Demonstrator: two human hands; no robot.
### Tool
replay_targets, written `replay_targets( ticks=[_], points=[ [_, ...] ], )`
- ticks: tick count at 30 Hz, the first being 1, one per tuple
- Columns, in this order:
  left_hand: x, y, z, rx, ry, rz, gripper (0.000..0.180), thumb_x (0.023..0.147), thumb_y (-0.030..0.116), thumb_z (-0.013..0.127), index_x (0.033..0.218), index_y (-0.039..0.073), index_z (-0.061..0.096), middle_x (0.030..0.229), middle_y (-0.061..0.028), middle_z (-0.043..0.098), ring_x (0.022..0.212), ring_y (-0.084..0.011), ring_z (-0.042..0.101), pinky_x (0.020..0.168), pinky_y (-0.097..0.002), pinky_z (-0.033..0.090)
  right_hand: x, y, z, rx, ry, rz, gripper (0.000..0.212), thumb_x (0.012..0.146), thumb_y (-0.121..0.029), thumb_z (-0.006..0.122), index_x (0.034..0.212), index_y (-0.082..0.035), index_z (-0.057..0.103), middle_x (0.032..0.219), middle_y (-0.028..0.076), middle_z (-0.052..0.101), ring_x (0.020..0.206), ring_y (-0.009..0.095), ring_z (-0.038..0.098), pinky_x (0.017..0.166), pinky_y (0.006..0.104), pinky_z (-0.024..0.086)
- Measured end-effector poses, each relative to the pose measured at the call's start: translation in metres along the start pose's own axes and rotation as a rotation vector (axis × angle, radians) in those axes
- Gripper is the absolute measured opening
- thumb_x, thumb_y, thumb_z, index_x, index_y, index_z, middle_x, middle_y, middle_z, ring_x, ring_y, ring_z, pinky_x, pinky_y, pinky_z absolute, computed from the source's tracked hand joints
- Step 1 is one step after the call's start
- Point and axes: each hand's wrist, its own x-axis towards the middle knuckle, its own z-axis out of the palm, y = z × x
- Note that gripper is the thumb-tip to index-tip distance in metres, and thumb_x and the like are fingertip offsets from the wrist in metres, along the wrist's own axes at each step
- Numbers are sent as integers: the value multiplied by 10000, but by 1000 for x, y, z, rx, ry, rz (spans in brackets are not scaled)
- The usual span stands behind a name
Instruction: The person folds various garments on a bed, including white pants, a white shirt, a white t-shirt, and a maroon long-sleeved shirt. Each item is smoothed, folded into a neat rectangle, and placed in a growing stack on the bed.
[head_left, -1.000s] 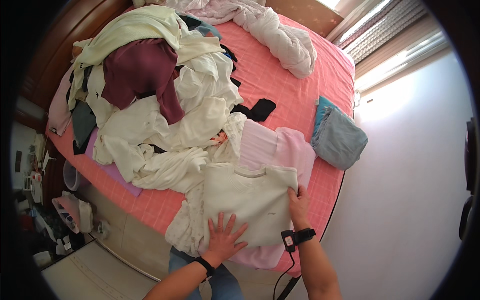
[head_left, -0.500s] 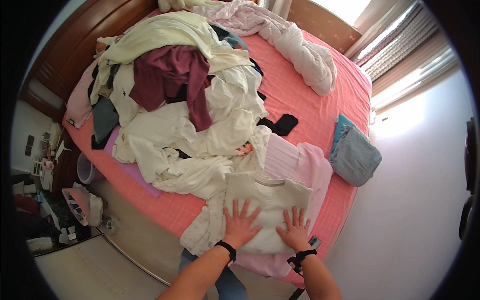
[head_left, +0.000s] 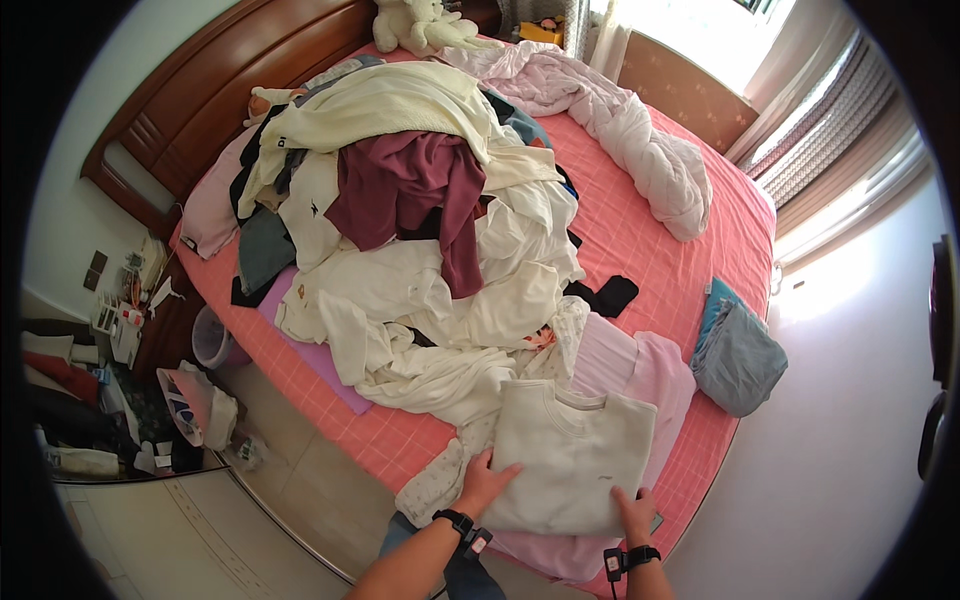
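Observation:
A white sweatshirt (head_left: 572, 455), folded into a near-square with its round neckline at the far side, lies flat at the bed's near edge. My left hand (head_left: 487, 486) grips its left edge, thumb lying on top and the other fingers partly hidden at the side. At the lower right edge my right hand (head_left: 634, 516) holds it the same way, thumb over the cloth. Beneath the sweatshirt spreads a pale pink garment (head_left: 668, 376). A white patterned garment (head_left: 432, 484) sticks out beside my left hand. Both wrists wear black straps with small devices.
A large heap of clothes, with a maroon garment (head_left: 410, 190) on it, covers the bed's left and middle. Folded grey-blue cloth (head_left: 741, 368) sits at the right edge. Black socks (head_left: 612, 296) and a rumpled pale quilt (head_left: 640, 150) lie on the pink bedsheet (head_left: 600, 215).
My hands have gone from lying spread flat on the sweatshirt to gripping its left and right edges. The whole view has shifted, so the bed appears lower and farther right.

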Motion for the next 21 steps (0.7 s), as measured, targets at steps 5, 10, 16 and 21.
replay_targets(
  ticks=[5, 10, 16, 21],
  points=[
    [24, 29, 6, -98, -142, 17, 616, 802, 448, 875, 1179, -13, 721, 1128, -195, 740, 1113, -339, 685, 976, -429, 533, 1, 16, 2, 137, -12, -34, 564, 796, -338, 860, 1120, 84, 672, 1026, 219, 748, 903, 309, 730, 821, 413, 568],
    [19, 28, 12, 193, -105, 128, 674, 829, 426, 871, 1275, -33, 660, 1204, -218, 702, 1128, -345, 668, 1007, -419, 520, -18, 42, 0, 305, 46, -135, 418, 881, -212, 790, 1174, 57, 661, 1084, 182, 745, 968, 259, 711, 869, 388, 553],
    [-2, 44, 15, 356, -68, 108, 717, 861, 483, 827, 1330, -21, 626, 1260, -222, 654, 1164, -366, 637, 1037, -426, 499, -46, 85, 9, 302, 42, 128, 546, 864, -184, 825, 1302, 63, 611, 1219, 155, 705, 1099, 291, 669, 983, 414, 518],
    [-18, 40, -3, 365, 1, 234, 639, 906, 473, 782, 1314, 4, 635, 1245, -202, 664, 1173, -376, 628, 1020, -446, 499, -67, 34, -2, -114, 321, -415, 741, 739, -272, 895, 1360, 8, 604, 1478, 236, 525, 1370, 397, 497, 1136, 518, 393]
  ],
)
